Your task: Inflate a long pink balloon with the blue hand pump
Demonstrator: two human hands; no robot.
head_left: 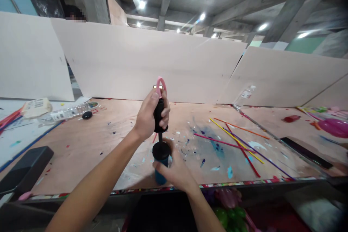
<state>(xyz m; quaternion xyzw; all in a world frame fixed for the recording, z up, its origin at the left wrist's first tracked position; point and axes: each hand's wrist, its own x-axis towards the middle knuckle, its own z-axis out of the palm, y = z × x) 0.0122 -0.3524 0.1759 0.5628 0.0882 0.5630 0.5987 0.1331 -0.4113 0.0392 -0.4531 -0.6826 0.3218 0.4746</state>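
Observation:
A balloon hand pump point(161, 150) stands upright in front of me, its black upper part drawn out from the blue lower barrel. My left hand point(152, 110) is wrapped round the black upper part. At its tip a pink balloon point(161, 81) bends over in a loop, with my left thumb and fingers against it. Lower down, my right hand point(174, 168) grips the blue barrel just under its black rim. To the right lie several long thin uninflated balloons point(236, 139) in yellow, orange, red, pink and purple, crossing one another.
White boards point(152, 61) stand along the table's back edge. Plastic bottles point(67, 113) point(244, 96) lie at left and stand leaning at right. A dark box point(25, 170) is at the left, a black phone point(306, 152) at the right, near a magenta balloon point(334, 127). Green balloons point(231, 217) lie below the table edge.

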